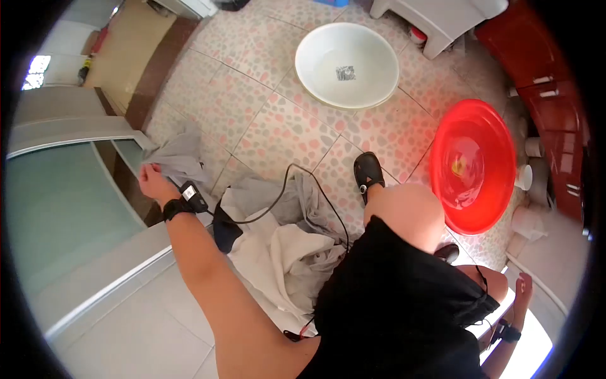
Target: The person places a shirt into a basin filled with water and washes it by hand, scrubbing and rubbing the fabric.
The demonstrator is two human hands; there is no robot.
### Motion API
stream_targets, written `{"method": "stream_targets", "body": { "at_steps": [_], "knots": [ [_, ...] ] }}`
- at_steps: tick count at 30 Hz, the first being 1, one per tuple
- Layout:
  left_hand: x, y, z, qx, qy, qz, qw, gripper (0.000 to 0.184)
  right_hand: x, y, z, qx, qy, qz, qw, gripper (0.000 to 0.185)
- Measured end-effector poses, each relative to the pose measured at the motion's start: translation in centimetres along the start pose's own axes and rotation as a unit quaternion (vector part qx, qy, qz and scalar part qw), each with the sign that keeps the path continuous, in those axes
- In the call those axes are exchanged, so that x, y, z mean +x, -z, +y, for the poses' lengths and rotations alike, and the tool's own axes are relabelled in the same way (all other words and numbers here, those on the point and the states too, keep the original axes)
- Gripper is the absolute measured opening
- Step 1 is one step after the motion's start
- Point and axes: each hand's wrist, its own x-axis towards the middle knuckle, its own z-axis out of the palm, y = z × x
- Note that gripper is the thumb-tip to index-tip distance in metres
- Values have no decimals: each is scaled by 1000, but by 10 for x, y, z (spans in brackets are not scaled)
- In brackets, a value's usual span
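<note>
**Left hand pinches grey cloth, and a cable loops over the heap**

Here we are in the head view, and our left hand (156, 184) is right in the action: arm stretched out to the side, fingers closed, seemingly on the edge of a pale grey, crumpled cloth (180, 158). That cloth spreads over the floor beside the end of a frosted green glass panel in a white frame (66, 208). Just below comes a loose heap of grey and off-white fabric (278, 243); whether the two are one piece, we can't tell.

How do we handle this well? A fuller fold between thumb and fingers would surely beat a pinch at the very edge, and a steady draw away from the panel's corner should spare the cloth a snag. Watch the thin black cable (293, 165)! It runs from our wrist device and loops over the heap, so any pull on the fabric should leave it slack. Our black strapped shoe (368, 174) stands near the heap too; we'd want no hem under it.

Over to the far side: our right hand (522, 290) hangs low in harsh glare, fingers looking curled, but in fairness we can't tell whether it grips anything. Well apart from the cloth sit a glossy red plastic basin (470, 208) and a round white plastic basin (347, 91).
</note>
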Motion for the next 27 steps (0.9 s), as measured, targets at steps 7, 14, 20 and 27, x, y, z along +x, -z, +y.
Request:
{"method": "stream_targets", "body": {
  "at_steps": [7,14,20,27],
  "knots": [
    [-66,-55,317,-224,-178,-204,936,30,-9,-4,-9,-11,135,127,983,18],
    [-214,-87,477,-394,-201,-494,749,34,-57,22,-106,44,238,194,950,19],
    [-345,-127,528,-452,-144,-619,626,37,-63,62,-140,98,363,228,898,27],
    [-459,-142,522,-430,-15,-728,534,36,-44,83,-174,75,426,318,844,44]
  ]
}}
